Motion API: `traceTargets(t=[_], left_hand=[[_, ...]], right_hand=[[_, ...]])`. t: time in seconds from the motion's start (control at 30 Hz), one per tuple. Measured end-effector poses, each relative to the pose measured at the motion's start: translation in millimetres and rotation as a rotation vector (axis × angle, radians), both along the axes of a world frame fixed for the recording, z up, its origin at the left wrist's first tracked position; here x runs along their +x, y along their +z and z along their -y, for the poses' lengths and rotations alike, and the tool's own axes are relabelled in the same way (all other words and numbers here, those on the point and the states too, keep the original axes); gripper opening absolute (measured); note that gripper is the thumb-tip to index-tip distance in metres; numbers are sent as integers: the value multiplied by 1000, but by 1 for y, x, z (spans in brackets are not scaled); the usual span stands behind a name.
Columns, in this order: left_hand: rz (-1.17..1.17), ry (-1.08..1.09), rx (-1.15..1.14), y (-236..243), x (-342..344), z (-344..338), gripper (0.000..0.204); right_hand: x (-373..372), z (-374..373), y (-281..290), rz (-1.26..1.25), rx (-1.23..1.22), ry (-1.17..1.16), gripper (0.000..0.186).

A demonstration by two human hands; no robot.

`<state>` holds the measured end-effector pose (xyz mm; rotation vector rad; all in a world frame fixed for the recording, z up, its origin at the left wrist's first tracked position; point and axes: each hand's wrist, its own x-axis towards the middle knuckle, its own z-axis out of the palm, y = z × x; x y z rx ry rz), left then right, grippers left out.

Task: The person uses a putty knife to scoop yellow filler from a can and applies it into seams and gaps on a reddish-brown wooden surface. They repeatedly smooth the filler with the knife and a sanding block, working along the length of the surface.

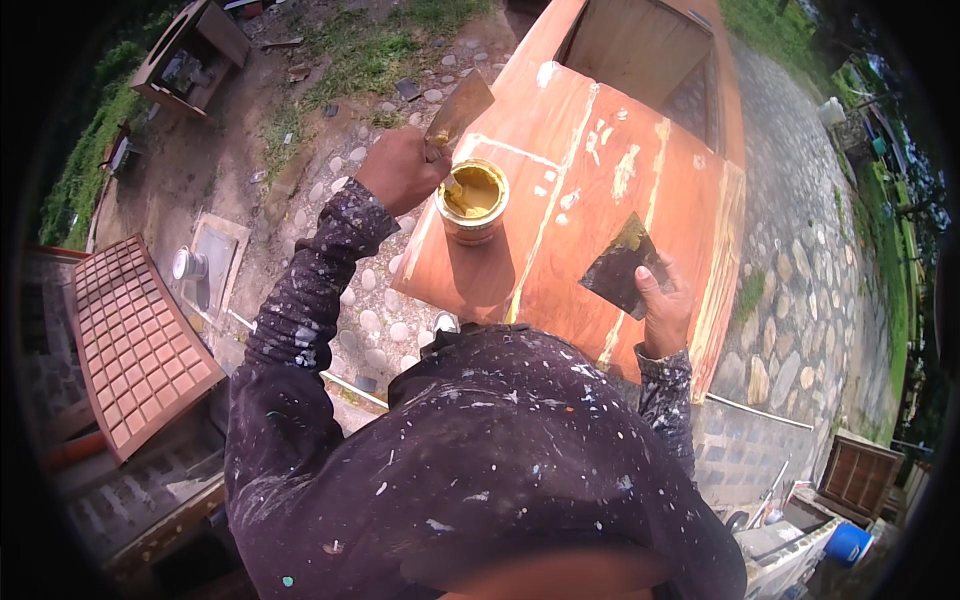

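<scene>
My left hand [400, 170] grips a putty knife [465, 108] with its wide blade raised, just left of and above an open tub of yellow paste [476, 200]. A pale handle leans inside the tub. My right hand [662, 300] holds a dark square scraper blade [617, 265], smeared with yellowish paste, by its right edge, thumb on top. Beneath both lies a reddish wooden panel [560, 260] with pale filler lines and patches, the tub standing toward its left side.
A wooden frame with an opening [723, 60] lies beyond the panel. Cobblestone paving [790, 330] runs along the right. At left are a wooden cabinet [165, 50], a tiled slab [140, 350] and a white bucket [190, 263]. A blue barrel [846, 543] is at lower right.
</scene>
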<state>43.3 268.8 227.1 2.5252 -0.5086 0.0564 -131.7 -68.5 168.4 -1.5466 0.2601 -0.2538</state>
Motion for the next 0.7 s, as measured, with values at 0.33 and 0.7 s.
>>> traceTargets(t=[0.33,0.7], left_hand=[[-122,-89,155,-17,17,20,20],[-556,256,-699,-73,9,-5,30]], right_hand=[[-22,4,-10,-85,-86,-43,32],[-6,-1,0,-138,-18,-116,33]])
